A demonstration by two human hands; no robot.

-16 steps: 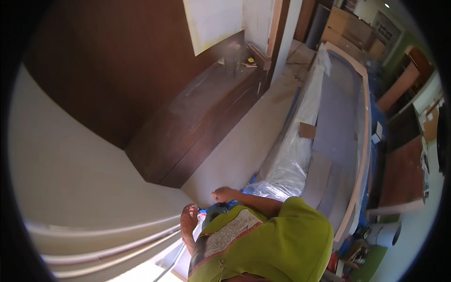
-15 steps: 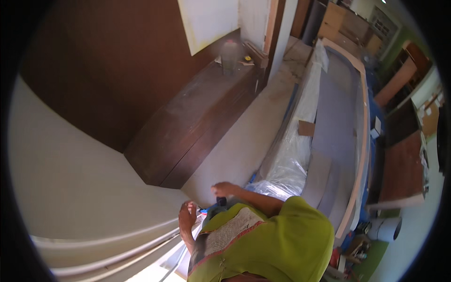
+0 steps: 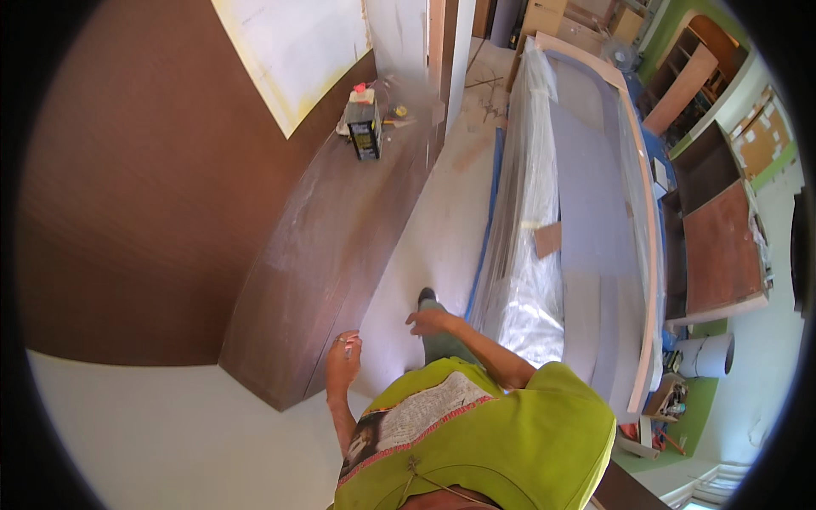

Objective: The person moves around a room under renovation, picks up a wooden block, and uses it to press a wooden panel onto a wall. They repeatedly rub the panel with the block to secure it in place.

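Observation:
My left hand (image 3: 343, 367) is raised beside the near end of a long, low brown cabinet (image 3: 310, 255). Its fingers are curled round something small and pale that I cannot make out. To its right my right hand (image 3: 430, 322) hangs over the floor, fingers loosely apart, with nothing visible in it. Toward the cabinet's far end stands a black rectangular tin (image 3: 365, 136) with something red on top. Close by lies a small yellow and black item (image 3: 399, 110), perhaps a tape measure.
A large brown panel (image 3: 144, 187) rises along the left. On the right, plastic sheeting (image 3: 531, 314) partly covers a long grey piece with a pale wooden edge (image 3: 650, 255). The floor (image 3: 438, 229) runs between. Beyond are a reddish-brown cabinet (image 3: 722, 268) and a white roll (image 3: 707, 354).
My view has swung toward the cabinet and the walkway, and the cabinet looks nearer. Both hands have come apart from the blue and dark items near them. A foot now shows on the floor.

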